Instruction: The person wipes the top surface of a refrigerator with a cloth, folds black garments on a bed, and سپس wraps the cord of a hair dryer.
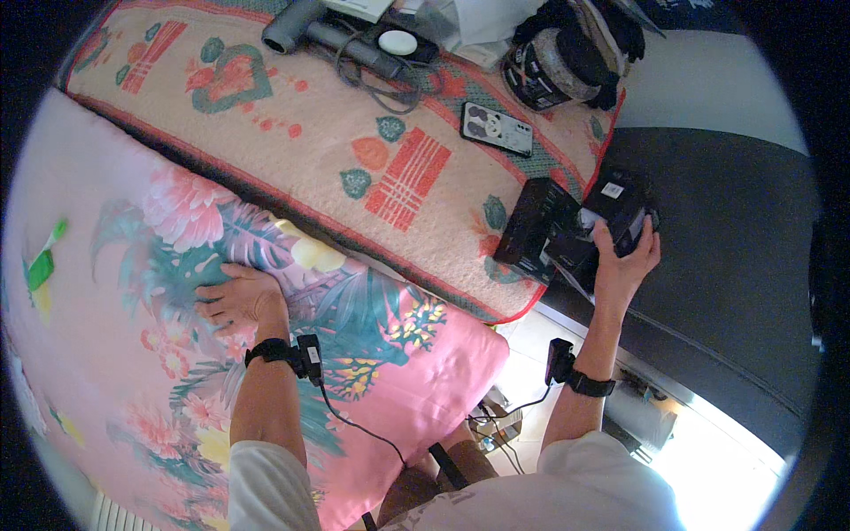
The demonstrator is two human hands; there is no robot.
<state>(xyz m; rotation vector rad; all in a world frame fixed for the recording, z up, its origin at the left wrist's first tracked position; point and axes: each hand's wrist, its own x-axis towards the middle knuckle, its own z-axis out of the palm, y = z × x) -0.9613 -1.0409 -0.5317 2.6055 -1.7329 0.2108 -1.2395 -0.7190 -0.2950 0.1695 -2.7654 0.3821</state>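
My left hand (241,299) lies palm down on the pink flowered bedding (443,358), its fingers stretched out and holding nothing. At the right, my right hand (627,264) is closed around a black box (630,196) that bears a small white label. This box is beside the right edge of the patterned blanket (310,150). Just left of it is another black box-like thing (534,226), with dark flaps between the two; whether they are joined, I cannot tell. Each wrist wears a black strap with a small cabled device.
On the blanket lie a phone in a panda case (497,129) and a grey hair dryer (292,26) with its cord. A dark tub (544,71) stands at the back right. A black padded surface (717,230) borders the right side. Cables (496,434) hang near the floor.
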